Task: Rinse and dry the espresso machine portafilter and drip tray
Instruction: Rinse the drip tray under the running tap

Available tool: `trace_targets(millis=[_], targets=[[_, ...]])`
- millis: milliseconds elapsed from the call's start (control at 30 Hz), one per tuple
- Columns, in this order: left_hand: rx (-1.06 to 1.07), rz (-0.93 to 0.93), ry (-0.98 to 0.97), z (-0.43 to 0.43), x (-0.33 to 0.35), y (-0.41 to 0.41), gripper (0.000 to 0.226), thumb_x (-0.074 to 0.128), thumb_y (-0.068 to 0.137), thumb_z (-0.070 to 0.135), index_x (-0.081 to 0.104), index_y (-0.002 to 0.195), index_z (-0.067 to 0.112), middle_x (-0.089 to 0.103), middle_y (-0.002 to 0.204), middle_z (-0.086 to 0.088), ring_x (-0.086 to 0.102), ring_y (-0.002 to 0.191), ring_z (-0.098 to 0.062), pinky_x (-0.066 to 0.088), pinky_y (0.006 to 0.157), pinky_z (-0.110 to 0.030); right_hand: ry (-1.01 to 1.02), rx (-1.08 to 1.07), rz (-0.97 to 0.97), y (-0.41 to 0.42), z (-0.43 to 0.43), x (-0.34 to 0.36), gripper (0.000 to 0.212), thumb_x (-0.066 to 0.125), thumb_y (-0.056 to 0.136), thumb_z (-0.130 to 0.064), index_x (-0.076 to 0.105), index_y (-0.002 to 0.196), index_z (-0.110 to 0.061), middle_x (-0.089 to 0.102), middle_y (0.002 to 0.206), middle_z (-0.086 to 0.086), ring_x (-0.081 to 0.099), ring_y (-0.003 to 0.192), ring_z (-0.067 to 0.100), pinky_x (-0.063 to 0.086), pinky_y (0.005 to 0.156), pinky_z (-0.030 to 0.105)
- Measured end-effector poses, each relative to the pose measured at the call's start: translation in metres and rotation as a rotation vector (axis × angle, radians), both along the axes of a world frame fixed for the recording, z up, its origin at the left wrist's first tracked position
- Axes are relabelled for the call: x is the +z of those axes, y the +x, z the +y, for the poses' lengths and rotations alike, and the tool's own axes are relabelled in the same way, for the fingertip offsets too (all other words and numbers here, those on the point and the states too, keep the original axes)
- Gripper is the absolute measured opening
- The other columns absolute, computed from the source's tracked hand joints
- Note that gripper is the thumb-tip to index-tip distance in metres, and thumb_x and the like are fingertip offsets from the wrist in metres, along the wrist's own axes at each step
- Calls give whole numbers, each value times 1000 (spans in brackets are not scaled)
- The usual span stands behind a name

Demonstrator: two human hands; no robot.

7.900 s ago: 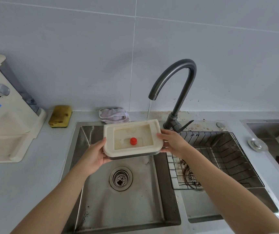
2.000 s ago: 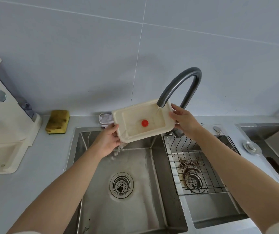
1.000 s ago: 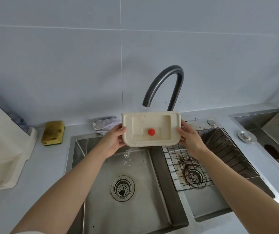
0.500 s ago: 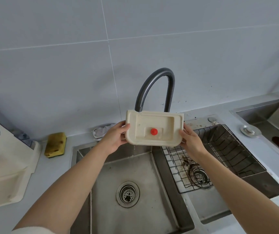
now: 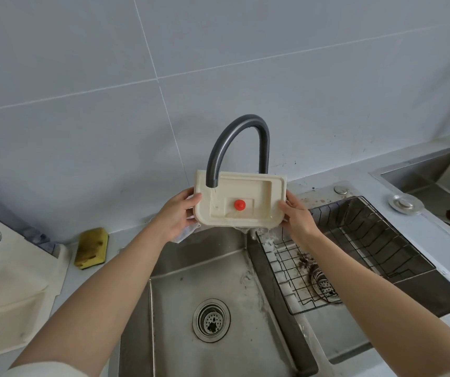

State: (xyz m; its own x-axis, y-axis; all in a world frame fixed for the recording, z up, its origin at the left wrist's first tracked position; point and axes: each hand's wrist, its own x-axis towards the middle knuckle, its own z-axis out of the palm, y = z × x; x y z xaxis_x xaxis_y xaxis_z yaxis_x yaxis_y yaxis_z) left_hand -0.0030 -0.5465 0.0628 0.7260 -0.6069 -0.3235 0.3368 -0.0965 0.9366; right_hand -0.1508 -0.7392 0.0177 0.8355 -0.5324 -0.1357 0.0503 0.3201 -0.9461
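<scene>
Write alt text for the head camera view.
A left hand and right hand grip the ends of a cream drip tray, tilted under a running grey faucet; water spills off its lower edge into the steel sink.

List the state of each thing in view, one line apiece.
faucet, running.
drip tray, tilted steeply under the faucet, water spilling off its lower edge.
left hand, grips the tray's left end.
right hand, grips its right end.
left basin, wet, no standing water.
wire rack, set in the right basin, coffee grounds under it.
sponge, lying unused on the counter.
</scene>
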Motion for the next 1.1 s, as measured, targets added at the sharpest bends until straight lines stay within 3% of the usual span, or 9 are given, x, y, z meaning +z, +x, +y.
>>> trace_targets(millis=[167, 300, 333, 400, 467, 600, 667, 1000, 1100], targets=[[6, -36, 56, 2, 8, 9, 33, 46, 95, 14, 47, 129, 10, 62, 95, -5, 58, 87, -22, 39, 101, -48, -5, 9, 3, 12, 1, -4, 37, 30, 99, -4, 47, 125, -24, 57, 99, -3, 54, 89, 16, 49, 77, 38], [8, -98, 83, 8, 15, 12, 37, 46, 95, 12, 45, 132, 6, 62, 97, -5, 60, 86, -21, 50, 87, -41, 48, 25, -16, 19, 8, -6, 37, 28, 99, -3, 45, 129, -19, 56, 101, 1, 55, 86, 17, 53, 56, 24], [10, -110, 87, 10, 17, 12, 36, 46, 95, 12, 45, 131, 6, 62, 96, -4, 60, 84, -20, 53, 77, -35, 56, 34, -19, 21, 9, -8, 37, 28, 99, -3, 45, 128, -20, 56, 104, 4, 56, 88, 19, 55, 59, 28], [16, -124, 97, 14, 22, 12, 34, 45, 96, 11, 46, 130, 7, 62, 95, -2, 60, 81, -17, 55, 62, -26, 74, 50, -23, 27, 10, -13, 39, 30, 99, -4, 46, 130, -21, 55, 115, 7, 56, 102, 26, 52, 85, 45], [24, -141, 115, 18, 26, 14, 35, 45, 95, 12, 46, 130, 7, 61, 96, -2, 60, 82, -17, 54, 62, -26, 94, 65, -15, 32, 13, -16, 40, 30, 98, -5, 44, 133, -20, 56, 118, 5, 51, 114, 30, 46, 96, 49], [49, -163, 142, 27, 29, 18, 37, 46, 95, 13, 46, 132, 8, 61, 96, -2, 59, 84, -17, 47, 69, -30, 109, 88, 16, 36, 23, -10, 43, 27, 100, -6, 36, 140, -17, 53, 122, 6, 52, 104, 23, 51, 61, 23], [47, -175, 152, 31, 31, 20, 37, 46, 95, 13, 46, 132, 9, 61, 97, -1, 59, 85, -17, 47, 70, -31, 122, 102, 11, 38, 27, -9, 44, 26, 100, -6, 34, 141, -17, 50, 125, 7, 54, 97, 20, 50, 54, 20], [69, -209, 181, 49, 36, 26, 30, 47, 95, 15, 50, 124, 14, 62, 95, 0, 59, 84, -15, 48, 71, -29, 135, 136, 35, 50, 45, -10, 37, 25, 101, -7, 42, 129, -23, 54, 120, 5, 53, 106, 23, 49, 83, 35], [80, -214, 191, 55, 34, 28, 30, 48, 95, 14, 50, 125, 13, 62, 95, 0, 59, 84, -17, 48, 75, -31, 109, 151, 67, 52, 50, -11, 38, 25, 101, -8, 40, 134, -17, 52, 124, 8, 52, 111, 27, 49, 83, 36]])
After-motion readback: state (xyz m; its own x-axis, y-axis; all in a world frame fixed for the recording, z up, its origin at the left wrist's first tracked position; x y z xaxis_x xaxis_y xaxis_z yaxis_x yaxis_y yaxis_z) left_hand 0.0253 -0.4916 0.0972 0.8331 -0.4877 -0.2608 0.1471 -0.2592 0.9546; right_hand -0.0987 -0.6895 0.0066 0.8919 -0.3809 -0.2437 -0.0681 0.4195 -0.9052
